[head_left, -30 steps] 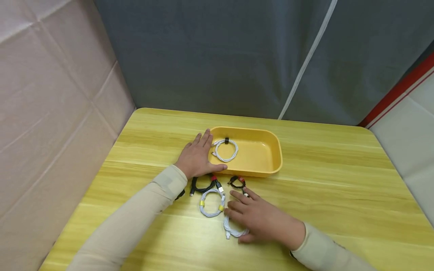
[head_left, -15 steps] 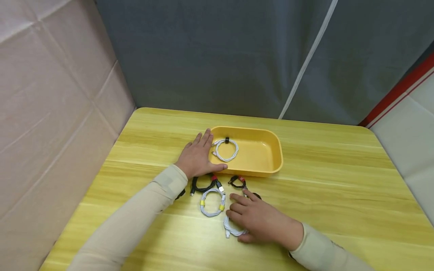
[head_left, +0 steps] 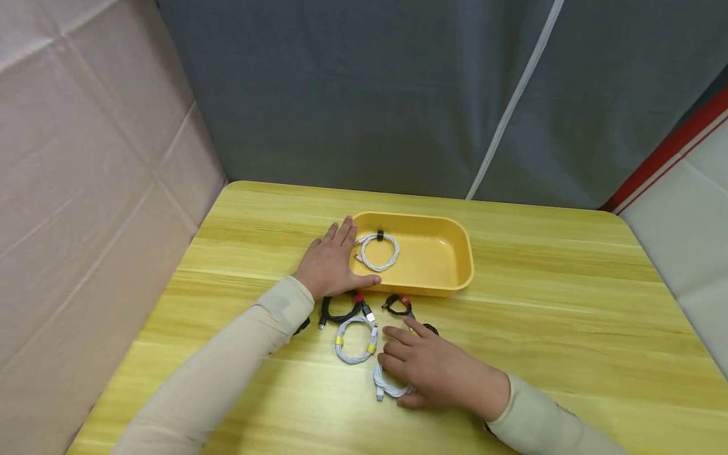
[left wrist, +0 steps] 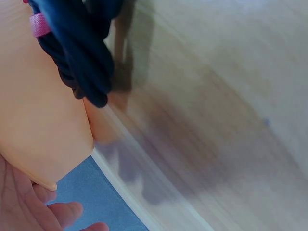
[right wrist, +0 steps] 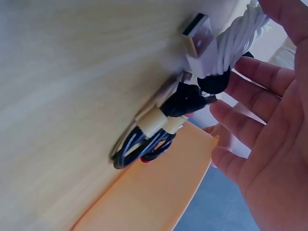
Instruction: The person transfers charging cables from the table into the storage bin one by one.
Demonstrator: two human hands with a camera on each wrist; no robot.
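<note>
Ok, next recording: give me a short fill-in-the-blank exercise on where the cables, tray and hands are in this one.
1. The coiled white cable inside the tray is bound by a ____ tie.
2. The left hand rests against the tray's ____ end.
3. The right hand lies over a ____ cable on the table.
4. The white cable with yellow ties lies ____ the tray.

Missing words: black; left; white; outside
</note>
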